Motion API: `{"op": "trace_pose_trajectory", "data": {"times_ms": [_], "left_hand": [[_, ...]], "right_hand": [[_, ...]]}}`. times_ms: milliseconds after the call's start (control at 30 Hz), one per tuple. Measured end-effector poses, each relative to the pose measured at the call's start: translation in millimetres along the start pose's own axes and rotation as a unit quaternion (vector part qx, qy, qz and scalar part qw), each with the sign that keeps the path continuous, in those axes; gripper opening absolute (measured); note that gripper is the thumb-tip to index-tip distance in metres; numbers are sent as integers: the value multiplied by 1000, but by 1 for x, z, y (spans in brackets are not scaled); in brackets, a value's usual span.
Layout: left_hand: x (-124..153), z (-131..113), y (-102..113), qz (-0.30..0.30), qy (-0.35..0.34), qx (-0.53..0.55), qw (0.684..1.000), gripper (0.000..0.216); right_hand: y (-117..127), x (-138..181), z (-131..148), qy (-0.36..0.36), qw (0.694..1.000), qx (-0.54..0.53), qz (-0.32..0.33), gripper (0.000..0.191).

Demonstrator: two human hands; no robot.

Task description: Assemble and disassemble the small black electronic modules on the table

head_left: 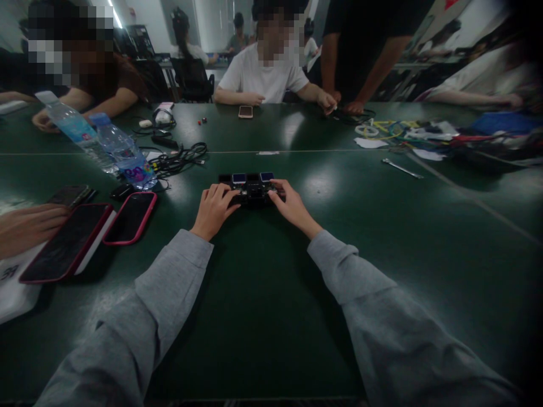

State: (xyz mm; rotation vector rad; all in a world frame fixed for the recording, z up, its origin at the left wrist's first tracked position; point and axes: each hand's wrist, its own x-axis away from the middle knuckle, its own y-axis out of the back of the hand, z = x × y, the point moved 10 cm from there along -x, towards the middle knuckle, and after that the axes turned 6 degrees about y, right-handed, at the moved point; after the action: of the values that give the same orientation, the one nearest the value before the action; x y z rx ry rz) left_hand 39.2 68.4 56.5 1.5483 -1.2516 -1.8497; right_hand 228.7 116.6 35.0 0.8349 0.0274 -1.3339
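Observation:
A black electronic device point(254, 191) with two small bluish screens along its far edge rests on the dark green table, straight ahead of me. My left hand point(216, 206) grips its left end, fingers over the top and thumb along the near side. At the opposite end, my right hand point(291, 206) holds it with the thumb on the near side and the fingers behind. Both hands are closed on the device, and the fingers cover parts of its ends. Grey sleeves reach to both wrists.
Left of me lie a red-cased phone point(65, 243), a pink-edged phone point(131, 219) and another person's hand point(31, 226). Two plastic bottles point(127, 155) stand beside black cables point(182, 158). A wrench point(402, 168) and a pile of cables point(441, 135) lie right. People sit opposite.

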Motion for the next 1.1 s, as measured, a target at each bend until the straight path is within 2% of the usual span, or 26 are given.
{"op": "trace_pose_trajectory", "data": {"times_ms": [333, 600, 833, 1100], "left_hand": [[0, -3, 1, 7, -10, 13, 1000, 36], [0, -2, 2, -9, -8, 26, 1000, 36], [-1, -2, 6, -19, 10, 29, 999, 35], [-1, 9, 15, -58, 60, 51, 995, 32]], "right_hand": [[0, -2, -2, 15, 1000, 8, -12, 35], [-2, -1, -5, 0, 1000, 10, -3, 41], [-2, 0, -3, 6, 1000, 11, 2, 47], [-2, 0, -8, 6, 1000, 22, -2, 40]]}}
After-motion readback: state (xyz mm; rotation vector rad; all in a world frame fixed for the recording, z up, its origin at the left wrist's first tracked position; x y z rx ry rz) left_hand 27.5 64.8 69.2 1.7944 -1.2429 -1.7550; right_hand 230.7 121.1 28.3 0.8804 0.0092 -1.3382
